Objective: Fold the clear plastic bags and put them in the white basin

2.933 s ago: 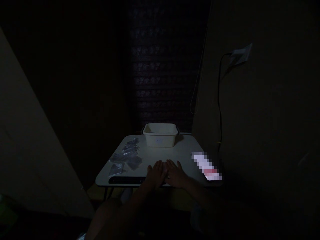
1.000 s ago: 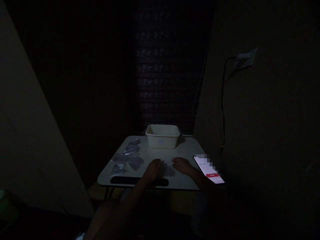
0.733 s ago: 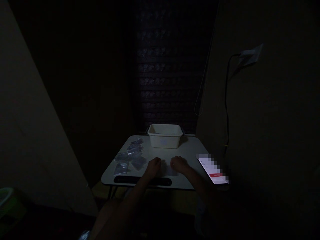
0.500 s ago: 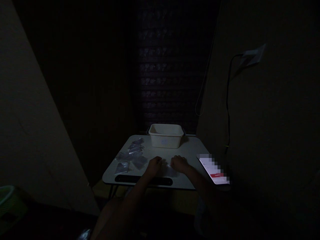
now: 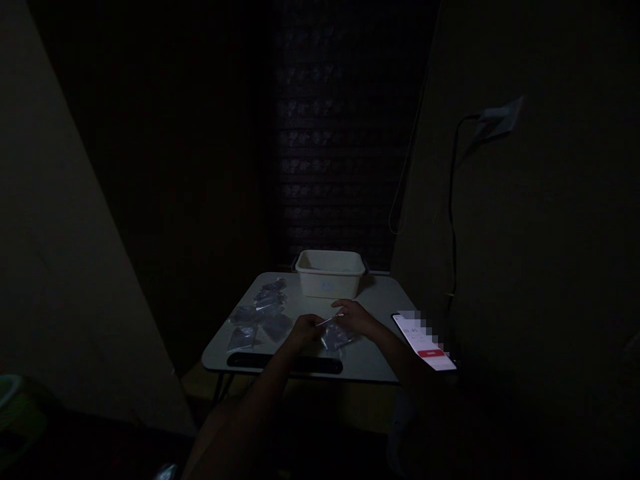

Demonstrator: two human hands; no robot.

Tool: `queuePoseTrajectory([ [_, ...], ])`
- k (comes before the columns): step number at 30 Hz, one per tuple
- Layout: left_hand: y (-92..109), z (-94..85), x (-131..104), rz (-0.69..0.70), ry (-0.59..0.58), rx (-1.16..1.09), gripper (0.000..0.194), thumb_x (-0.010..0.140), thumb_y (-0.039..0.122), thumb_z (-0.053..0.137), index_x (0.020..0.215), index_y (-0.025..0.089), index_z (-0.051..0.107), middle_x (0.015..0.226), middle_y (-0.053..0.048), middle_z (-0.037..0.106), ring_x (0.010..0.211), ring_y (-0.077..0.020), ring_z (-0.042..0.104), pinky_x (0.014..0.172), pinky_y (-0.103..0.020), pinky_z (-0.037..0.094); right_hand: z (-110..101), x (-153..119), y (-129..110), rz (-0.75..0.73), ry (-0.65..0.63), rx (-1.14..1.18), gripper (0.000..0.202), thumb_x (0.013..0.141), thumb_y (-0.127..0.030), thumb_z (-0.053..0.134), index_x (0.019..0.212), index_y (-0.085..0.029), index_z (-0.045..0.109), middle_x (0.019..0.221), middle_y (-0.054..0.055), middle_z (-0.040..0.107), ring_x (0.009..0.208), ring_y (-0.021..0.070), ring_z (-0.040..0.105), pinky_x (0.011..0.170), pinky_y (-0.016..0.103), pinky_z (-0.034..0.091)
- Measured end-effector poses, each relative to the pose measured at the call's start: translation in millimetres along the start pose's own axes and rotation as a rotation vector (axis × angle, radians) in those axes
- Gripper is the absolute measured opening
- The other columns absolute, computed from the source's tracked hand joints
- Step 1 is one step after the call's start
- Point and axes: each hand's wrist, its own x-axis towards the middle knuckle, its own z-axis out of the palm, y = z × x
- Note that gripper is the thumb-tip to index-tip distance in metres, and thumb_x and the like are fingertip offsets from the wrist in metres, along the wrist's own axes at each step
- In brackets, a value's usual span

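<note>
A clear plastic bag [image 5: 336,336] is stretched between my two hands over the front middle of the white table [image 5: 377,353]. My left hand [image 5: 306,329] is closed on the left end of its top edge. At the right end of that edge, my right hand [image 5: 351,316] pinches the bag, some fingers reaching out beyond it. Several more clear bags [image 5: 270,303] lie loosely spread on the table's left side. Behind my hands stands a white plastic tub [image 5: 330,283]; its contents are too dark to make out.
A lit phone [image 5: 425,343] lies at the table's right edge. A black slot strip [image 5: 315,365] runs along the front edge. A cable [image 5: 451,200] hangs from a wall socket at right. A green basket [image 5: 20,413] is on the lower left.
The bag between my hands has been raised at its top edge and now shows as a bright line. My right hand has moved up slightly and its fingers have spread. The view has shifted slightly.
</note>
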Motion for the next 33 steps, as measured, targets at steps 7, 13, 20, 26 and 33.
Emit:
queuePoseTrajectory([
  [7,2.4,10.2,-5.9,-0.104,-0.118,-0.064,0.007,0.047,0.013,0.054,0.054,0.011,0.052,0.040,0.005,0.046,0.036,-0.0051,0.041,0.038,-0.017,0.031,-1.1,-1.5,-10.4,0.020,0.040,0.123,0.034,0.051,-0.018,0.056,0.083,-0.016,0.048,0.060,-0.003,0.049,0.055,0.0092,0.048,0.051,0.022,0.038],
  [13,3.5,9.5,-2.7,-0.099,0.051,-0.191,0.008,0.048,0.013,0.054,0.055,0.011,0.051,0.042,0.004,0.048,0.037,-0.0046,0.042,0.038,-0.016,0.033,-2.9,-2.6,-4.6,0.194,0.040,0.256,0.035,0.053,-0.022,0.057,0.086,-0.017,0.046,0.069,0.000,0.052,0.057,0.0107,0.050,0.051,0.024,0.040],
  [20,5.3,9.3,-4.0,-0.103,0.048,-0.313,0.027,0.045,0.015,0.059,0.071,0.011,0.053,0.056,0.000,0.055,0.047,-0.0086,0.049,0.046,-0.020,0.038,0.4,-2.5,-4.7,0.159,0.123,0.300,0.038,0.051,-0.010,0.051,0.087,-0.016,0.045,0.059,-0.003,0.050,0.052,0.0080,0.048,0.048,0.021,0.039],
  [26,3.5,6.8,-1.2,-0.065,0.100,-0.474,0.020,0.049,0.025,0.057,0.063,0.011,0.052,0.054,-0.001,0.055,0.047,-0.0100,0.049,0.046,-0.021,0.037,2.0,-1.9,-6.0,0.097,0.041,0.249,0.040,0.048,-0.009,0.054,0.087,-0.016,0.046,0.054,-0.005,0.050,0.047,0.0067,0.046,0.048,0.021,0.038],
  [33,-1.5,4.6,3.1,-0.018,0.207,-0.399,0.017,0.049,0.025,0.055,0.058,0.012,0.050,0.049,0.002,0.052,0.043,-0.0077,0.046,0.043,-0.019,0.035,-2.8,-9.4,-6.6,0.201,-0.136,0.191,0.019,0.053,-0.027,0.056,0.064,-0.013,0.054,0.056,-0.002,0.051,0.050,0.0081,0.047,0.045,0.020,0.035],
])
